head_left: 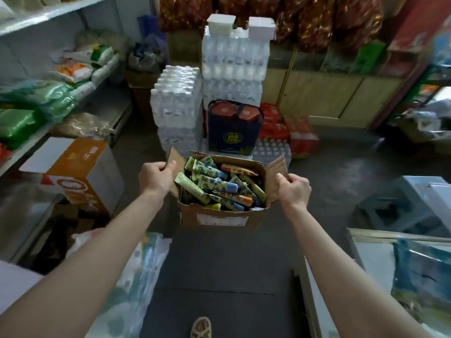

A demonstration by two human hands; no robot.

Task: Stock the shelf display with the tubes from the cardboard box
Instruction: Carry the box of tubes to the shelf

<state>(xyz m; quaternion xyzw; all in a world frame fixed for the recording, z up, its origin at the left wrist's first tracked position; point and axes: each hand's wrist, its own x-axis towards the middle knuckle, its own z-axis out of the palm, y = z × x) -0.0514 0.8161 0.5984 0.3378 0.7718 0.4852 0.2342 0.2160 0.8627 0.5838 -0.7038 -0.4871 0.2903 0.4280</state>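
**Box of tubes being carried by its flaps**

Hands are gripping the cardboard box from both sides: the left hand is closing its fingers and thumb around the left flap, and the right hand is pinching the right flap in a tight fist. Neither is holding a tube. The tubes are lying jumbled inside the open box, which is sitting out in front of the person in the aisle, with the shelf off to the left and stacked water packs just behind.

Whether the box is hanging clear of the floor is hard to tell. If it is, the flaps are bearing the whole load, and thin cardboard could be tearing or folding under that weight, tipping tubes out. An uneven pull could also be tilting the box toward one side.
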